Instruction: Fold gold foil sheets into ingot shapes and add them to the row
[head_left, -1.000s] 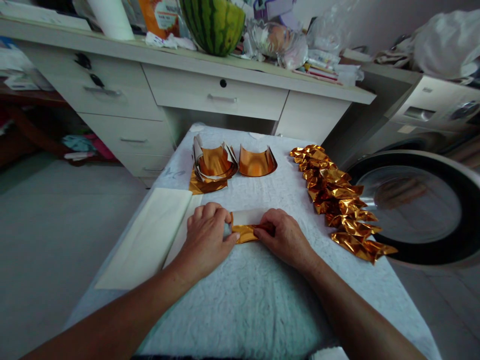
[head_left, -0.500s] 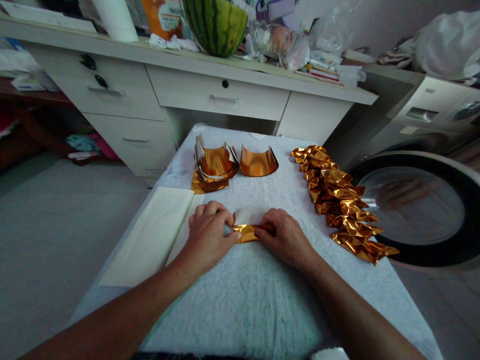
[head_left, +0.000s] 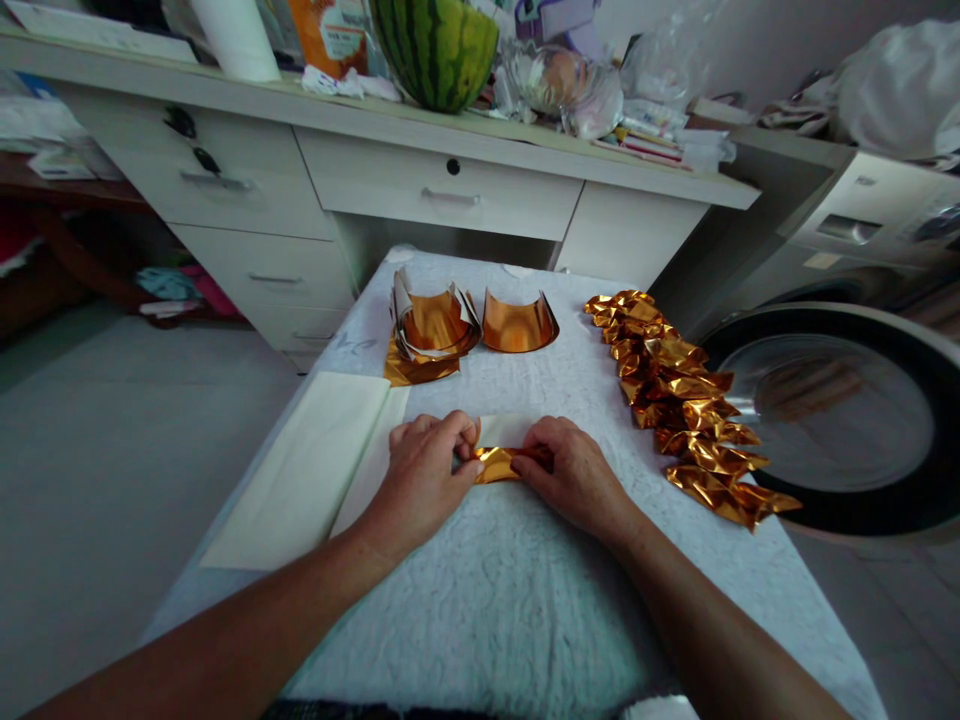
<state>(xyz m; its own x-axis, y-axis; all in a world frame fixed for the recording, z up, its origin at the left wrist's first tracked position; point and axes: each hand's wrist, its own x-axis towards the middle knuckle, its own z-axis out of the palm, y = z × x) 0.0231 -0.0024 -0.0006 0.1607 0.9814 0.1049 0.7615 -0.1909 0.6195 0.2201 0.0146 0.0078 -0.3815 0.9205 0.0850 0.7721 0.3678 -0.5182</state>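
A strip of gold foil paper (head_left: pixel 496 464) lies on the table between my hands, its far part showing a pale side. My left hand (head_left: pixel 429 465) pinches its left end between thumb and fingers. At the right end, my right hand (head_left: pixel 568 470) closes on the same foil paper, its fingertips partly hidden. Beyond my hands stand a curled stack of gold foil sheets (head_left: pixel 435 322) and a single curved gold foil sheet (head_left: pixel 519 325). Cream paper sheets (head_left: pixel 307 465) lie beside my left forearm.
Folded gold foil pieces (head_left: pixel 671 395) form an overlapping row along the table's right side. A washing machine's open round door (head_left: pixel 840 415) stands close to that edge. Behind is a white drawer desk (head_left: pixel 450 200) bearing a cut watermelon (head_left: pixel 435 50).
My left fingers have shifted slightly and drawn in around the foil paper's left end. The right hand keeps its grip almost unmoved.
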